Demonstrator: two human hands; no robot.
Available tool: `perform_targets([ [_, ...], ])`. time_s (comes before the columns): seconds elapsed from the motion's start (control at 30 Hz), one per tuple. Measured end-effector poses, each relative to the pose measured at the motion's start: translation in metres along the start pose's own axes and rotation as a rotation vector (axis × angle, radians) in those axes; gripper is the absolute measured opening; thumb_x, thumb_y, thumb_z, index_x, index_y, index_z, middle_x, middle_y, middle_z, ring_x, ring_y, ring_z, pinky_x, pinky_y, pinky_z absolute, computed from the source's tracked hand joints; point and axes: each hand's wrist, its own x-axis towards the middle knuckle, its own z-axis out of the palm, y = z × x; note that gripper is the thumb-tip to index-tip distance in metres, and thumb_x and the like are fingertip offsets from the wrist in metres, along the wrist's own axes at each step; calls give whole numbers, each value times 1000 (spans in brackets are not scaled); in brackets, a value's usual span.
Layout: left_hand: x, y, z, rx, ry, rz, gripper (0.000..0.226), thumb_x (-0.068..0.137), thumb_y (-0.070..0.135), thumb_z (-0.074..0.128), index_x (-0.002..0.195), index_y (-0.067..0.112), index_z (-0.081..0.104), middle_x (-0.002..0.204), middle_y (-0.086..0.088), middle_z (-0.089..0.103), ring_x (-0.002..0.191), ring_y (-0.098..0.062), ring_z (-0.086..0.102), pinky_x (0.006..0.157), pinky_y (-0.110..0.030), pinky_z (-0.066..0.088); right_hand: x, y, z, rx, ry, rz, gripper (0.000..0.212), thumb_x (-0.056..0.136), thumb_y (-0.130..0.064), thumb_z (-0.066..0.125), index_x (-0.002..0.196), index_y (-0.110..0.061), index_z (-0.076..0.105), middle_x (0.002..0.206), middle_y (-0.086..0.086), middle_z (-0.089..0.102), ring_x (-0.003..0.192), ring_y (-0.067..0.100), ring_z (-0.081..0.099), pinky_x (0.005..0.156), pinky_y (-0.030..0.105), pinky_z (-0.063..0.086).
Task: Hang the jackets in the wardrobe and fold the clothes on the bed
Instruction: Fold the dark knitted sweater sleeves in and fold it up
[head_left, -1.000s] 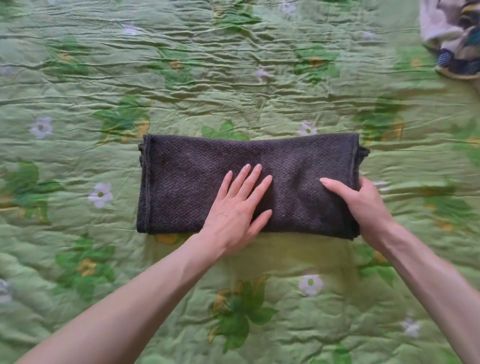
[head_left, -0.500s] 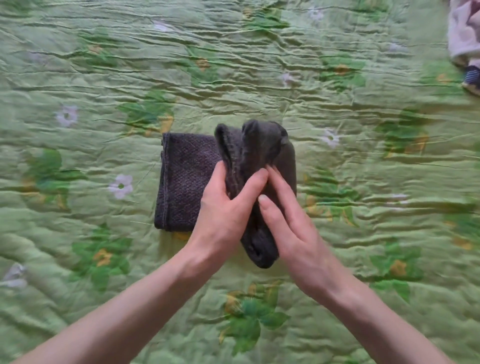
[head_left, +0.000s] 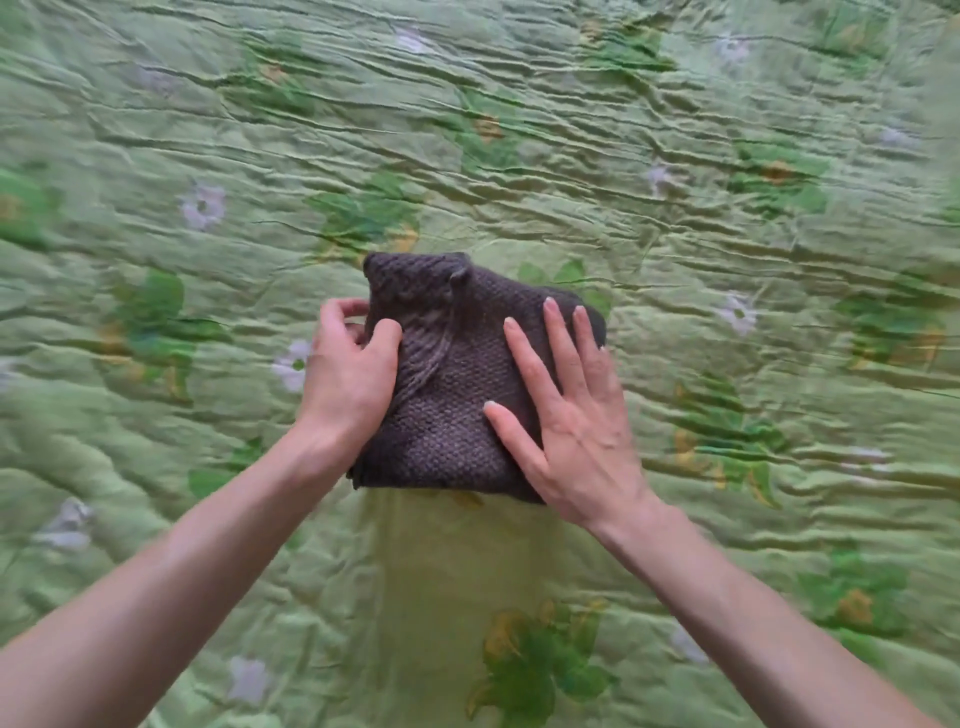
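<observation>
Bedspread (head_left: 675, 156) fills entire view: pale green, quilted, heavily wrinkled, ridges running mostly left to right. Printed pattern of darker green leaves with orange-yellow accents (head_left: 530, 670) and small white-lilac flowers (head_left: 736, 314), scattered well apart. Smoother, yellower patch (head_left: 441, 561) at lower centre. Soft, even lighting; faint sheen along crease tops, shallow shadows in folds. Upper and right margins blurred. Walls, floor, windows, other furniture outside view.
</observation>
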Motion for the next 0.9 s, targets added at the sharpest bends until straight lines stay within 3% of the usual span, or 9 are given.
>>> perform_targets([
  [0.1,-13,-7,-1,384,149,387,51,99,33,55,144,12,46,135,-10,49,125,-22,48,110,-33,36,10,-6,22,-66,41,9,73,101,-59,45,164,-29,25,173,6,12,161,29,2,126,56,19],
  [0.23,-14,-25,11,771,-49,921,61,101,33,53,156,8,43,163,-16,36,155,-33,29,126,-52,24,15,-1,33,-39,68,14,73,99,-57,49,163,-28,29,173,5,16,161,27,6,126,55,19],
  [0.3,-8,-38,19,857,-124,999,62,104,34,52,160,12,38,169,-16,27,159,-31,21,127,-55,21,15,4,33,-2,62,9,72,99,-55,50,163,-28,29,173,3,15,161,25,5,127,54,18],
  [0.5,9,-47,23,804,-155,1000,63,105,39,46,163,19,32,172,-14,18,161,-27,14,127,-54,19,24,7,32,182,124,24,59,105,-45,44,160,-24,37,171,1,23,160,22,11,126,55,18],
  [0.57,6,-47,24,748,-81,949,64,105,42,48,163,18,33,172,-13,18,161,-27,14,127,-55,20,25,1,30,348,229,143,61,103,-39,52,158,-17,37,168,2,28,159,19,18,127,48,19],
  [0.63,0,-49,25,638,41,786,72,102,47,52,163,16,30,170,-14,21,158,-30,21,127,-51,20,22,-2,24,581,322,415,74,95,-46,64,157,-18,33,161,1,34,153,13,29,126,42,26],
  [0.73,-6,-47,25,354,138,403,89,92,61,59,159,12,27,153,-12,37,142,-28,37,121,-39,27,18,-5,14,991,182,799,97,74,-66,82,151,-26,38,139,-13,54,122,-12,55,111,28,44],
  [0.83,-3,-39,24,222,55,37,92,76,79,63,140,16,43,132,-4,55,127,-25,54,111,-44,44,17,1,11,1157,47,870,83,64,-60,91,130,-19,63,115,-8,77,105,5,73,97,31,57],
  [0.9,4,-33,19,116,-53,-104,81,73,74,76,127,17,55,117,2,67,111,-19,65,102,-40,52,20,5,4,1282,8,897,69,66,-48,89,122,-14,69,110,-1,79,105,16,75,95,35,59],
])
